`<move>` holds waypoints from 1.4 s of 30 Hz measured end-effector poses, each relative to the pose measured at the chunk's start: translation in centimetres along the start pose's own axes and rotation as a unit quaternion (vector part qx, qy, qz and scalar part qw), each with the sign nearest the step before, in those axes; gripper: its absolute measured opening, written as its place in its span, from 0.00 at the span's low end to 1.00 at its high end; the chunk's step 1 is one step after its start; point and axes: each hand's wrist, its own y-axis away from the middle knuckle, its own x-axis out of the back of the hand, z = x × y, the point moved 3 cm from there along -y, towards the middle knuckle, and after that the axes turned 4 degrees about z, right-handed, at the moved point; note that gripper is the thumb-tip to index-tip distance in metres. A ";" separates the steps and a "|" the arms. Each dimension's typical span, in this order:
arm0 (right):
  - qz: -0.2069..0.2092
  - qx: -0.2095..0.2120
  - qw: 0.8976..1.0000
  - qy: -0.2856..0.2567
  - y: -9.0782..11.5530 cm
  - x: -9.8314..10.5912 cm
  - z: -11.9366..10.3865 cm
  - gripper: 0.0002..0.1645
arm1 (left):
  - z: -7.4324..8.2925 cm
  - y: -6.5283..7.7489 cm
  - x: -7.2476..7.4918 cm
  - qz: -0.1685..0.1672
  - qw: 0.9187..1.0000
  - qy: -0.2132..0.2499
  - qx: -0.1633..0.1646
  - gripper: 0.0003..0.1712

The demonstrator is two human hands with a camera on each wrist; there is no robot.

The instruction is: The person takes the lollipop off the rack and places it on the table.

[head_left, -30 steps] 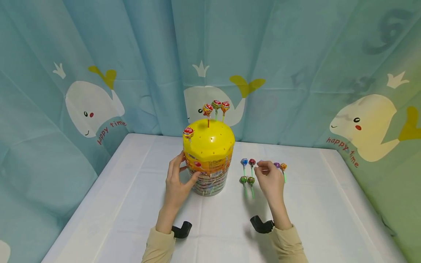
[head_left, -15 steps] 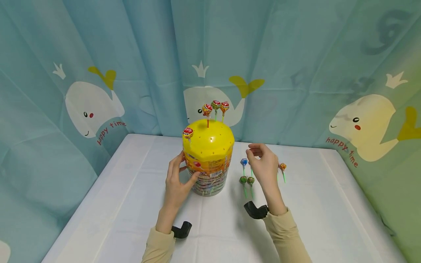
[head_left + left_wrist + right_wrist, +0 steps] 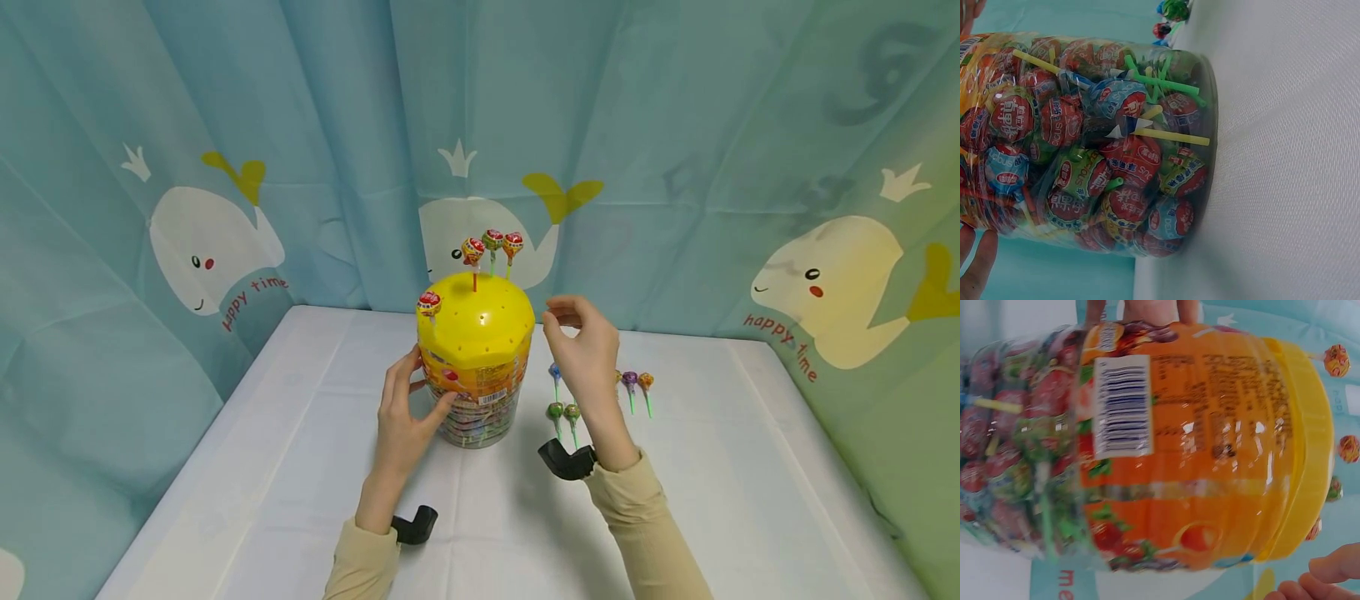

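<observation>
A clear jar of wrapped lollipops (image 3: 480, 421) with an orange label and a domed yellow lid (image 3: 487, 321) stands upright on the table. My left hand (image 3: 405, 417) grips its left side, thumb in front; in the left wrist view, fingertips (image 3: 979, 265) show at the jar's edge. Several lollipops, such as the one with a red-and-yellow wrapper (image 3: 472, 250), stand in the lid's small holes. To the right of the lid, my right hand (image 3: 588, 350) is raised with thumb and fingers bent close together. Whether anything lies between its fingertips is hidden.
Loose lollipops lie on the white-covered table (image 3: 720, 467) right of the jar, among them a green one (image 3: 555, 410), a purple one (image 3: 630, 380) and an orange one (image 3: 647, 381). Behind hangs a blue curtain (image 3: 330, 167) with whale prints.
My right hand has risen from the loose lollipops and moved left, toward the yellow lid. The left hand and the jar have stayed in place.
</observation>
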 end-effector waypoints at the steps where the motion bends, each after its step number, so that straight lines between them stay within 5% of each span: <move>1: 0.001 0.004 1.000 -0.005 -0.1 -0.1 -0.2 0.10 | 0.0 0.0 0.0 0.000 1.000 -0.001 0.000 0.50; 30: -0.037 0.142 0.988 -0.048 -2.2 -4.9 -5.5 0.13 | -0.3 0.1 0.1 0.003 1.000 -0.015 0.003 0.47; 42: -0.030 0.139 0.989 -0.030 -2.4 -6.0 -6.1 0.13 | 0.1 -0.1 0.0 0.006 1.000 -0.003 -0.001 0.48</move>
